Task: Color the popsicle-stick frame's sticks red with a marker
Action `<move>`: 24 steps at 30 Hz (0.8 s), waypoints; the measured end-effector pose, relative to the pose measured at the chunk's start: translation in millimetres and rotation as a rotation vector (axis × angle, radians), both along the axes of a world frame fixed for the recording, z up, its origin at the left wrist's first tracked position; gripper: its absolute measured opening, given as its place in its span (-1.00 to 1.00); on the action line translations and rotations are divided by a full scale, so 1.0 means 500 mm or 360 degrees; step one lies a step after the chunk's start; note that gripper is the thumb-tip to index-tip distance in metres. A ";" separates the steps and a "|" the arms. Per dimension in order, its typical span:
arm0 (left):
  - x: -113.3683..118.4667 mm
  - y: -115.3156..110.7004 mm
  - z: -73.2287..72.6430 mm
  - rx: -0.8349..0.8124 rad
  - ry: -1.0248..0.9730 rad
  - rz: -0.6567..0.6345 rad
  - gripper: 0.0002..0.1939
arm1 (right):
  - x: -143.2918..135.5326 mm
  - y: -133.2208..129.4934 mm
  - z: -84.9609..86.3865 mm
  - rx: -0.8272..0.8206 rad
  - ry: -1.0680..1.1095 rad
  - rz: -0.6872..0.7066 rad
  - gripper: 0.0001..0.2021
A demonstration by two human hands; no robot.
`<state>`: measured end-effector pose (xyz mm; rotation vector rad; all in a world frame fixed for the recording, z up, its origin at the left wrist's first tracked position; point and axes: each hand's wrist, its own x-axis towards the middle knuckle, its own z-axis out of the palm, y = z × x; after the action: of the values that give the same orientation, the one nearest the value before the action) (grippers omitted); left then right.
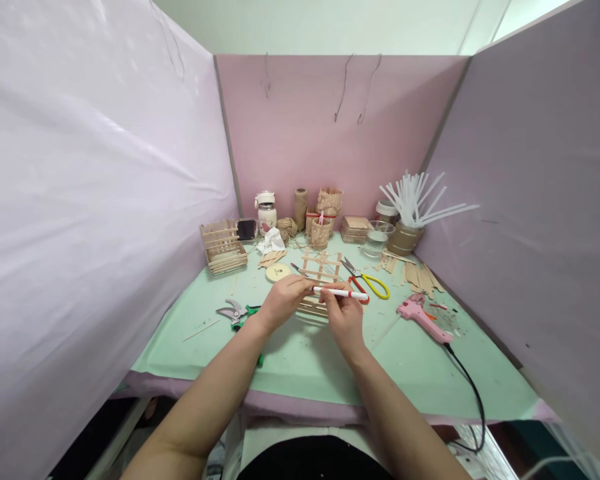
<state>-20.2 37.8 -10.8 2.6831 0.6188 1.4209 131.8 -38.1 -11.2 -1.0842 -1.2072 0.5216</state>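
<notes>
A white pen with red bands point(347, 293) lies sideways between my hands. My right hand point(346, 321) is closed, pinching it near its middle. At the pen's left end, the fingers of my left hand point(286, 299) are closed around its tip. Just beneath and behind both hands is a small rack of wooden craft sticks point(313, 308), partly hidden by them. Its upright lattice back point(321, 265) rises beyond my fingers. Scissors with red and yellow handles point(375, 285) lie right of the rack. Green-handled pruning shears point(234, 312) rest left of my left hand.
A pink glue gun point(423, 317) with a black cord lies at right. Loose craft sticks point(423, 279), a pot of white glue sticks point(405, 237) and a clear cup point(377, 240) stand behind it. Another stick rack point(225, 259) sits back left, near twine point(287, 228) and a jar point(267, 217).
</notes>
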 end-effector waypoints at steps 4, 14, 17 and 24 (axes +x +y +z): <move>0.006 -0.008 -0.003 0.0027 0.0040 0.0041 -0.75 | 0.000 0.005 0.002 -0.0015 0.0057 0.0041 -0.72; -0.020 -0.048 0.071 -0.0171 0.0350 0.0336 -0.76 | 0.022 -0.017 -0.016 0.0331 -0.0088 -0.0262 -0.74; -0.025 -0.117 0.108 -0.0172 0.0470 0.0398 -0.79 | 0.022 -0.036 -0.006 0.0613 -0.0642 -0.0362 -0.70; -0.001 -0.263 0.133 -0.0360 0.0182 0.0254 -0.70 | 0.034 -0.095 0.032 0.0575 -0.0739 -0.0415 -0.83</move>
<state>-21.0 -93.5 55.5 2.5978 0.9599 1.1520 148.7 -85.6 5.1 -1.0546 -1.4632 -0.1607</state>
